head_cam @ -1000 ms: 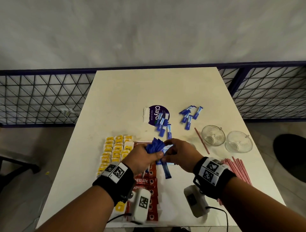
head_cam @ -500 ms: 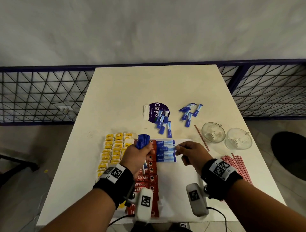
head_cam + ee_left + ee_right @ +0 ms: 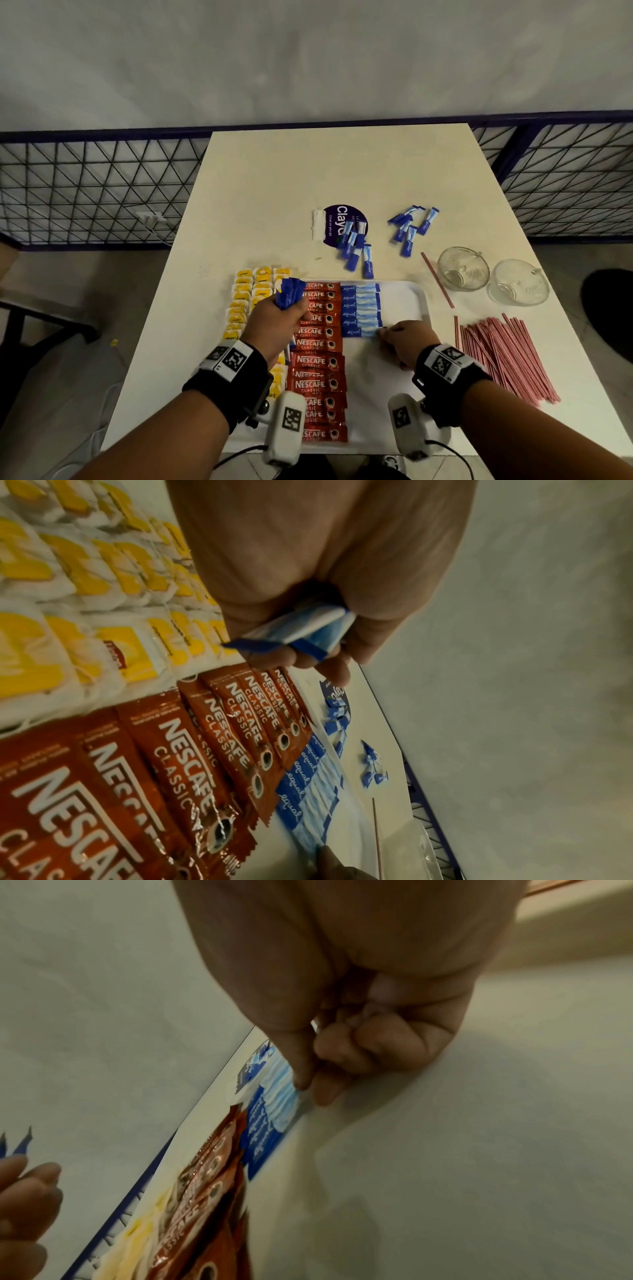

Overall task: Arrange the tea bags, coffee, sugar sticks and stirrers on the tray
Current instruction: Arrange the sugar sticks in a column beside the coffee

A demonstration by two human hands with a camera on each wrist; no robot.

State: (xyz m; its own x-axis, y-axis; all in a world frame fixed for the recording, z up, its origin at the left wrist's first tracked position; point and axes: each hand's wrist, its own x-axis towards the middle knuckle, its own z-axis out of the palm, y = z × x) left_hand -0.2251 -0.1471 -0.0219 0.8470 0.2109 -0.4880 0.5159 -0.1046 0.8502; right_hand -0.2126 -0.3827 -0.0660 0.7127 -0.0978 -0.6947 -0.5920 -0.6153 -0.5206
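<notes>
A white tray (image 3: pixel 419 296) holds yellow tea bags (image 3: pixel 245 303), a column of red coffee sachets (image 3: pixel 320 344) and a row of blue sugar sticks (image 3: pixel 361 308). My left hand (image 3: pixel 277 320) hovers over the sachets and grips an upright bundle of sugar sticks (image 3: pixel 290 293); the bundle (image 3: pixel 308 631) shows in its fist in the left wrist view. My right hand (image 3: pixel 399 337) lies on the tray. Its thumb and forefinger pinch the right end of the nearest sugar stick (image 3: pixel 358 332) in the row, and the right wrist view shows this stick (image 3: pixel 282 1096) too. Red stirrers (image 3: pixel 507 356) lie heaped right of the tray.
Loose sugar sticks (image 3: pixel 356 251) lie behind the tray, some on a round purple pack (image 3: pixel 337 222), with more sticks (image 3: pixel 411 226) to the right. A single stirrer (image 3: pixel 436 279) and two glass cups (image 3: pixel 464 269) (image 3: pixel 519 282) stand at the right. Railings border the table.
My right hand took a stick from the left hand's bundle and brought it down to the near end of the row. My left hand drew back left with the bundle.
</notes>
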